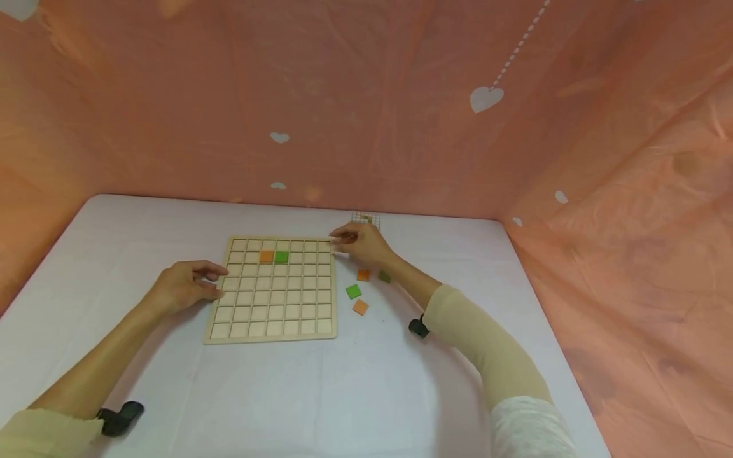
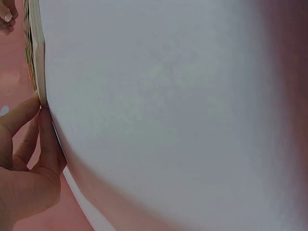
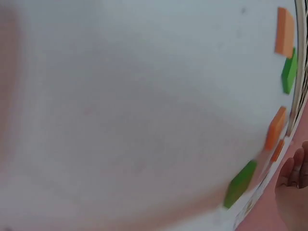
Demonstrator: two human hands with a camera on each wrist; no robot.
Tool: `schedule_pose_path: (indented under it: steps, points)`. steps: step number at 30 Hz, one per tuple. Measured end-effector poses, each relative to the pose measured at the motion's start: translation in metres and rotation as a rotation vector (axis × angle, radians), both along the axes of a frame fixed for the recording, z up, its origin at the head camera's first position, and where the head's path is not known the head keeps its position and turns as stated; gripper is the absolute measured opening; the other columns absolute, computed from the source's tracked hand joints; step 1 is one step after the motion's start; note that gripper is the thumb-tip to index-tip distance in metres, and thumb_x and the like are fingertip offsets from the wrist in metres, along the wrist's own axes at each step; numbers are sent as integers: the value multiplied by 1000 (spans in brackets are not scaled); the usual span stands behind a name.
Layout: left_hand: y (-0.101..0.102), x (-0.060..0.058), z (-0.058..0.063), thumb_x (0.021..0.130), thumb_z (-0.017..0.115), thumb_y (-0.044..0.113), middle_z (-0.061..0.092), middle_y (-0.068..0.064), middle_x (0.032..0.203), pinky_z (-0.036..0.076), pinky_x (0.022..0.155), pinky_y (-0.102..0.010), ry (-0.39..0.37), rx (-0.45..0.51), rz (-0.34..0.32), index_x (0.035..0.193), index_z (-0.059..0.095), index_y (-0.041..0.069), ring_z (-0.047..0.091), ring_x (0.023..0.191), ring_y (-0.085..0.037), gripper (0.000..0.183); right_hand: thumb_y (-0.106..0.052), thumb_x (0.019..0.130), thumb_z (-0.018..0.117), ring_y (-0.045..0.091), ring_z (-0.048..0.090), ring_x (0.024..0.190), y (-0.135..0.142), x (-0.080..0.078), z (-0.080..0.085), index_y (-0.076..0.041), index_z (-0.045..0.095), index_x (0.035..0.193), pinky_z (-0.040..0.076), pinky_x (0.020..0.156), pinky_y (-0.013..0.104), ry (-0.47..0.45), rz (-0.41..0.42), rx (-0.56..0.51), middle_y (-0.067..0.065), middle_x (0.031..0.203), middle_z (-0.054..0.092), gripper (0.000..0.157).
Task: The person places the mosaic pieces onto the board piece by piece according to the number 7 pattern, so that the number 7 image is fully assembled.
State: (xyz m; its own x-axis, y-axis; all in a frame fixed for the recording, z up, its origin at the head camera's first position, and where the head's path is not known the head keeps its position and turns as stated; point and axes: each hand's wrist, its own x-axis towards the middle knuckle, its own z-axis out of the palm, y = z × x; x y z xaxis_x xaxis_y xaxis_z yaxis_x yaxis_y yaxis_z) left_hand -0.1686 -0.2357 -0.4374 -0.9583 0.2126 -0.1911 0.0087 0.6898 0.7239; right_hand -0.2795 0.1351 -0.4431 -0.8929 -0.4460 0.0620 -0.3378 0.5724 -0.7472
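A pale wooden grid board [image 1: 269, 341] lies on the white table. An orange tile [image 1: 266, 256] and a green tile [image 1: 282, 257] sit side by side in its second row from the far edge. At the board's left edge is my left hand [image 1: 184, 286]; in the left wrist view its fingertips [image 2: 42, 103] touch the rim, thumb and fingers apart. My right hand [image 1: 362, 245] is beside the far right corner, fingers bent a little. No held thing shows in it, and whether it touches the board is unclear.
Right of the board lie loose tiles: orange [image 1: 363, 275], dark green [image 1: 385, 277], bright green [image 1: 353, 291] and light orange [image 1: 360, 307]. A small printed grid card [image 1: 373, 220] is partly behind my right hand. Pink fabric [image 1: 366, 127] hangs along the table's far side.
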Motion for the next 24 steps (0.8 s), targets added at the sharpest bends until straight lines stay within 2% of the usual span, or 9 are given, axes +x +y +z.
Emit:
schedule_pose_path:
  steps: [8,13,17,24]
  points:
    - [1,3,0,84,78,22,63,-22,117,44,77,-35,-12,6,0,126,64,1,60,104,-35,48,-13,88,77,16,64,98,18,-4,-8,-11,74,114,51,86,25,31,-3,53,3,109,70,26]
    - [1,4,0,84,79,22,63,-21,116,43,77,-36,-4,-2,1,125,65,1,60,104,-35,48,-10,86,78,16,63,103,26,-6,-11,-8,73,118,50,88,26,10,7,48,4,114,70,32]
    - [1,3,0,84,79,22,64,-21,116,43,77,-35,4,-7,1,125,65,1,60,106,-36,48,-8,84,79,16,62,100,29,-8,-13,-8,73,118,50,86,25,-2,0,60,4,112,70,35]
    - [1,2,2,84,79,23,64,-21,115,44,77,-34,14,-5,1,125,65,1,61,105,-35,49,-9,83,80,15,61,95,29,-9,-13,-11,75,115,49,83,25,38,8,90,2,110,67,32]
